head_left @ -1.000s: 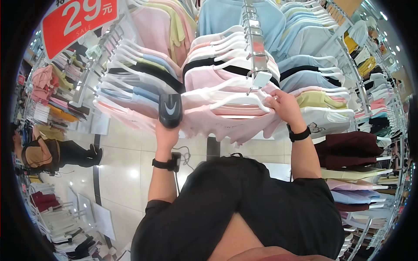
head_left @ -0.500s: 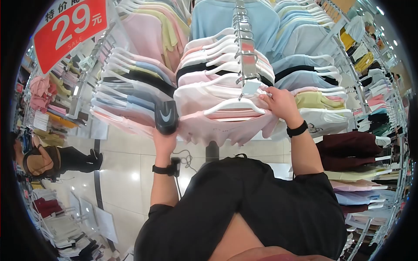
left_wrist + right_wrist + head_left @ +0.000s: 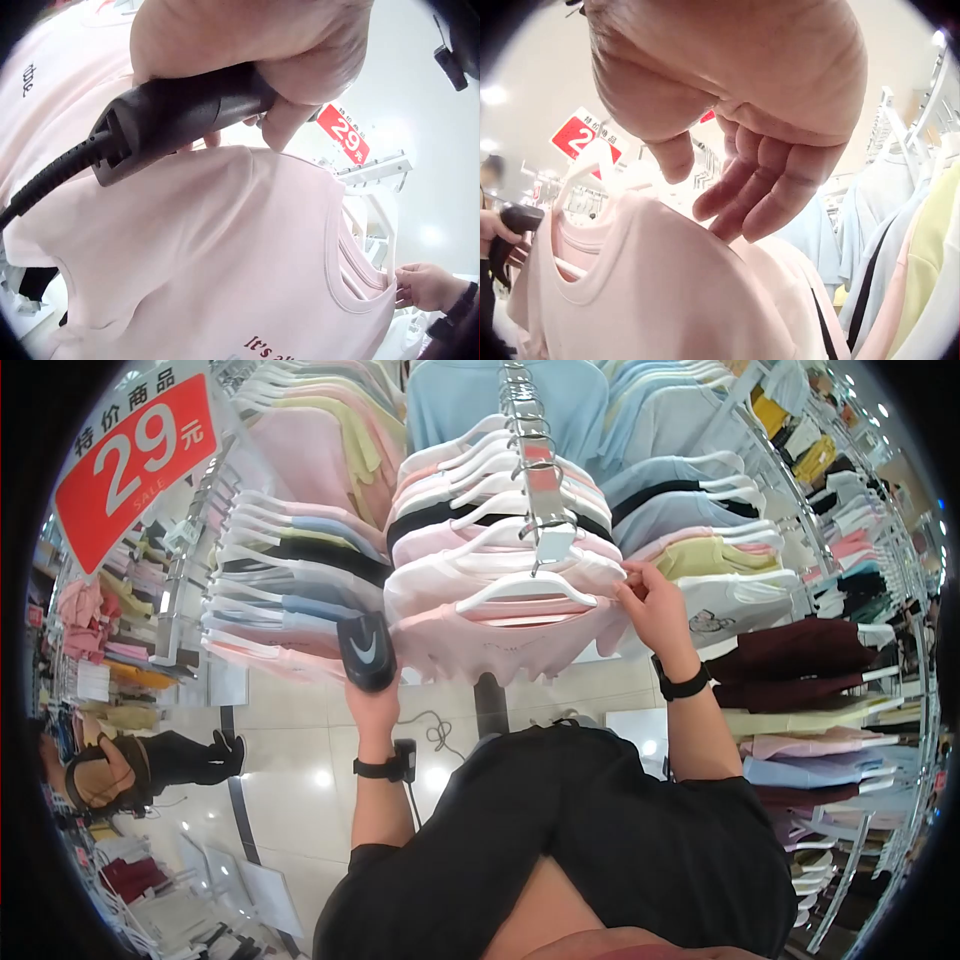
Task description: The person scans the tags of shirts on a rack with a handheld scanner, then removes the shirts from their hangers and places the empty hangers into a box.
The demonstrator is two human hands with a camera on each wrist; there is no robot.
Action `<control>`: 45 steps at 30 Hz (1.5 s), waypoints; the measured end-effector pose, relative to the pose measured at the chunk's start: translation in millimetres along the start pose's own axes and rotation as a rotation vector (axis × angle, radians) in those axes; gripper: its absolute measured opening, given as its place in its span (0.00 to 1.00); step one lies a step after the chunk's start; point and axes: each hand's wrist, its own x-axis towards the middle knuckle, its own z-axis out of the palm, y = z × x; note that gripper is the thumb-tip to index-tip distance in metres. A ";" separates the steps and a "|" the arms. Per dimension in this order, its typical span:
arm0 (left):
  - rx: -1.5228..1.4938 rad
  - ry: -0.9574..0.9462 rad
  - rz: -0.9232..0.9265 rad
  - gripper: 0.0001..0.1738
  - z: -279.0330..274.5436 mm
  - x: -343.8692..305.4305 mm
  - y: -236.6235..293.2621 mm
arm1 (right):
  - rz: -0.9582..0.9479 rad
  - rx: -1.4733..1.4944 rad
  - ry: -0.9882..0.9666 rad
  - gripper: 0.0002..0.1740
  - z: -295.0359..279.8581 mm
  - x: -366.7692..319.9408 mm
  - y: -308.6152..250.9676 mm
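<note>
In the head view the left hand (image 3: 375,705) grips a black handheld scanner (image 3: 367,652); its cable and handle fill the top of the left wrist view, above a pink shirt (image 3: 210,240) with printed lettering. That pink shirt (image 3: 490,644) hangs on a white hanger (image 3: 526,590) at the front of the rail. At the shirt's shoulder is the right hand (image 3: 657,605). In the right wrist view this hand (image 3: 735,90) has its fingers bent loosely over the shoulder of the pink shirt (image 3: 652,277), thumb apart, nothing pinched between them.
A metal rail (image 3: 541,480) with many hung shirts runs away from the body. Other racks stand on both sides. A red price sign (image 3: 137,460) is at upper left. Another person (image 3: 150,765) stands at the left, and a cable (image 3: 436,735) hangs over the tiled floor.
The head view has shifted, so the shirts and rail appear further left. The right hand has come away from the hanger area to the shirt's outer shoulder. The left hand still grips the scanner.
</note>
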 end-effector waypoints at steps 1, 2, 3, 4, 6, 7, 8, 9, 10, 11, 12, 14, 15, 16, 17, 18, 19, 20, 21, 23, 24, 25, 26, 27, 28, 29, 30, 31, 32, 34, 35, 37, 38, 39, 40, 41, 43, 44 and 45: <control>-0.003 0.014 -0.016 0.23 -2.4 -4.0 -2.4 | -0.011 0.041 0.012 0.15 -1.2 -10.9 0.7; -0.008 0.024 -0.031 0.24 -3.0 -8.0 -5.9 | -0.021 0.080 0.028 0.13 -3.5 -20.6 1.5; -0.015 0.027 -0.044 0.25 -2.3 -12.4 -8.0 | -0.082 0.035 0.058 0.13 -5.3 -29.6 1.0; -0.053 0.032 -0.061 0.24 -1.2 -18.6 -4.6 | -0.139 -0.018 0.095 0.12 -6.8 -39.0 -1.0; -0.096 0.021 -0.017 0.23 2.3 -31.1 11.1 | -0.159 -0.055 0.162 0.09 -6.7 -58.9 1.9; -0.134 -0.010 -0.023 0.23 2.8 -37.3 15.7 | -0.119 -0.036 0.132 0.09 -7.6 -69.5 2.4; -0.138 -0.044 -0.035 0.22 3.5 -44.1 10.6 | -0.078 -0.011 0.099 0.09 -7.4 -80.2 2.4; -0.139 -0.074 -0.045 0.22 3.4 -50.4 3.4 | -0.040 0.021 0.066 0.09 -7.1 -90.8 2.8; -0.138 -0.099 -0.050 0.21 2.1 -55.1 -3.0 | 0.008 0.027 -0.002 0.10 -6.1 -102.5 2.7; -0.102 -0.147 -0.060 0.21 1.7 -60.8 -7.3 | 0.051 0.038 -0.068 0.10 -3.9 -114.7 1.5; -0.066 -0.191 -0.066 0.21 3.8 -69.2 -9.5 | 0.091 0.050 -0.133 0.11 -2.4 -125.4 0.8; 0.003 -0.321 -0.073 0.21 8.9 -84.1 -11.6 | 0.051 0.033 -0.194 0.12 1.2 -147.9 4.1; 0.038 -0.407 -0.073 0.21 13.0 -90.6 -10.9 | 0.034 0.024 -0.224 0.13 1.2 -159.0 5.7; 0.060 -0.494 -0.049 0.19 19.0 -96.7 -5.9 | 0.025 0.016 -0.258 0.15 -1.1 -168.8 6.4; 0.035 -0.549 -0.024 0.18 24.7 -104.8 -16.9 | 0.044 0.002 -0.262 0.15 -4.7 -178.2 10.1; 0.049 -0.630 -0.027 0.18 30.4 -108.8 -11.1 | 0.063 -0.010 -0.265 0.15 -7.7 -188.5 14.6; 0.063 -0.711 -0.029 0.17 36.9 -112.4 -5.2 | 0.082 -0.024 -0.268 0.16 -12.0 -198.3 18.9; 0.043 -0.755 -0.051 0.18 44.3 -116.9 -9.3 | 0.119 -0.044 -0.236 0.16 -17.2 -207.3 22.5; 0.017 -0.795 -0.021 0.18 50.1 -118.7 -6.4 | 0.157 -0.065 -0.205 0.16 -22.8 -216.2 25.8; -0.041 -0.879 0.037 0.18 65.3 -124.1 7.8 | 0.224 -0.093 -0.156 0.17 -34.7 -237.1 33.1; -0.015 -0.911 0.041 0.18 70.7 -126.4 20.8 | 0.247 -0.096 -0.140 0.17 -39.4 -247.2 38.1; -0.004 -0.937 0.048 0.18 77.3 -130.8 22.7 | 0.264 -0.099 -0.125 0.18 -44.7 -257.1 43.0; 0.010 -0.957 0.055 0.18 82.9 -133.6 23.1 | 0.287 -0.111 -0.124 0.18 -50.6 -267.5 46.7; 0.026 -0.975 0.063 0.18 87.9 -136.6 23.7 | 0.308 -0.121 -0.122 0.18 -55.4 -277.9 49.5; 0.008 -1.006 0.062 0.19 92.5 -140.9 25.2 | 0.328 -0.130 -0.120 0.19 -59.6 -288.0 52.7; 0.045 -1.022 0.058 0.20 94.8 -145.6 27.9 | 0.328 -0.133 -0.105 0.19 -63.2 -298.8 56.5; 0.082 -1.042 0.056 0.20 97.6 -151.8 30.8 | 0.332 -0.138 -0.087 0.19 -67.0 -311.1 60.8; 0.116 -1.069 0.054 0.20 101.6 -159.6 33.1 | 0.343 -0.147 -0.067 0.20 -72.5 -325.8 65.1; 0.160 -1.097 0.062 0.20 105.0 -166.9 34.1 | 0.359 -0.139 -0.045 0.20 -77.6 -341.1 68.9; 0.111 -1.132 0.111 0.21 111.0 -186.9 31.8 | 0.391 -0.119 -0.003 0.20 -87.4 -370.2 74.1; 0.086 -1.143 0.135 0.21 114.7 -197.5 32.5 | 0.425 -0.110 0.010 0.20 -94.7 -386.5 75.3; 0.097 -1.177 0.190 0.21 120.6 -220.9 42.1 | 0.483 -0.090 0.032 0.20 -107.4 -418.6 76.6; 0.096 -1.187 0.208 0.21 123.1 -233.9 45.2 | 0.503 -0.101 0.047 0.20 -113.4 -435.8 79.4; 0.095 -1.197 0.226 0.21 125.6 -246.5 48.2 | 0.523 -0.112 0.062 0.20 -118.0 -454.3 83.1; 0.131 -1.224 0.233 0.20 127.3 -257.9 50.4 | 0.544 -0.120 0.074 0.20 -121.9 -473.0 85.4; 0.162 -1.246 0.245 0.21 127.8 -269.0 53.7 | 0.562 -0.115 0.110 0.20 -125.7 -491.9 86.4; 0.217 -1.282 0.271 0.21 130.9 -290.7 60.5 | 0.590 -0.112 0.179 0.20 -137.6 -525.7 88.2; 0.212 -1.289 0.284 0.21 131.9 -300.3 62.8 | 0.577 -0.126 0.258 0.18 -143.4 -541.6 87.8; 0.206 -1.298 0.298 0.20 133.7 -309.6 64.4 | 0.565 -0.143 0.338 0.16 -152.0 -555.3 83.6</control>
